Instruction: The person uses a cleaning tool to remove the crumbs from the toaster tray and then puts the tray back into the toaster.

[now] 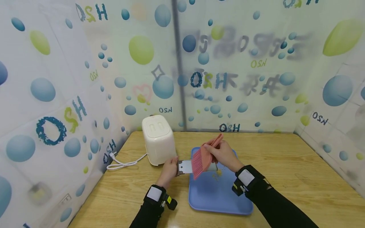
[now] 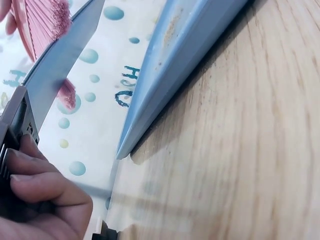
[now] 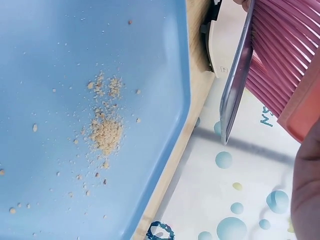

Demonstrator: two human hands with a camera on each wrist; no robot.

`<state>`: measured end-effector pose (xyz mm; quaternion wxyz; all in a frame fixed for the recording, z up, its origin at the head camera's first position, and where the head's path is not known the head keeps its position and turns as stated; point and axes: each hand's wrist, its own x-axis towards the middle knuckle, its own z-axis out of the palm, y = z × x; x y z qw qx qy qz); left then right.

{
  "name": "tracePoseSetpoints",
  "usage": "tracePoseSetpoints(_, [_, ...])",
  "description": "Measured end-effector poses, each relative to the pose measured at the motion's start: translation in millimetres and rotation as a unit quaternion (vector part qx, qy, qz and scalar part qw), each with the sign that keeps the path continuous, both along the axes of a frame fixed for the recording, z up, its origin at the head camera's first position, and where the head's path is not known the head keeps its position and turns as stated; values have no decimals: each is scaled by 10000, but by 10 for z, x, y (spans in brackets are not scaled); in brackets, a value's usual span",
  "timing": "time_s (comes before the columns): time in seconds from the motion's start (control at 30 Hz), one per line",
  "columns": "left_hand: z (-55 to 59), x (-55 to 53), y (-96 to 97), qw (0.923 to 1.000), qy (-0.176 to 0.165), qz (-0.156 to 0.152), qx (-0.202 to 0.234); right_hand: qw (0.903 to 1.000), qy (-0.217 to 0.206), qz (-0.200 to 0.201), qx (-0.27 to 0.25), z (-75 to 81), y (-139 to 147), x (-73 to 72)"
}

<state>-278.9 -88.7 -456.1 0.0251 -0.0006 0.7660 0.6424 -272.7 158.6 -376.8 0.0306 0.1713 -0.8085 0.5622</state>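
Observation:
My left hand (image 1: pixel 169 171) grips the dark end piece of a flat metal crumb tray (image 1: pixel 186 167), held out over the left edge of a blue tray (image 1: pixel 219 198). A pink brush (image 1: pixel 203 160) is in my right hand (image 1: pixel 226 155), its handle pinched between thumb and fingers. In the left wrist view, the pink bristles (image 2: pixel 47 22) lie against the crumb tray, and some show past its other side. Beneath, a small heap of pale crumbs (image 3: pixel 106 135) lies on the blue tray with loose bits scattered round it.
A cream toaster (image 1: pixel 159 139) stands on the wooden table (image 1: pixel 273 164), just beyond my left hand. Its white cord (image 1: pixel 125 164) with a plug lies to its left. Patterned curtains (image 1: pixel 228 63) enclose the table's back and sides.

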Motion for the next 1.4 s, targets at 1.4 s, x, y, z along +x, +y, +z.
tracePoseSetpoints(1.4, [-8,-8,-32,9997,64,234,-97,9946,516,-876,229,19,146,43])
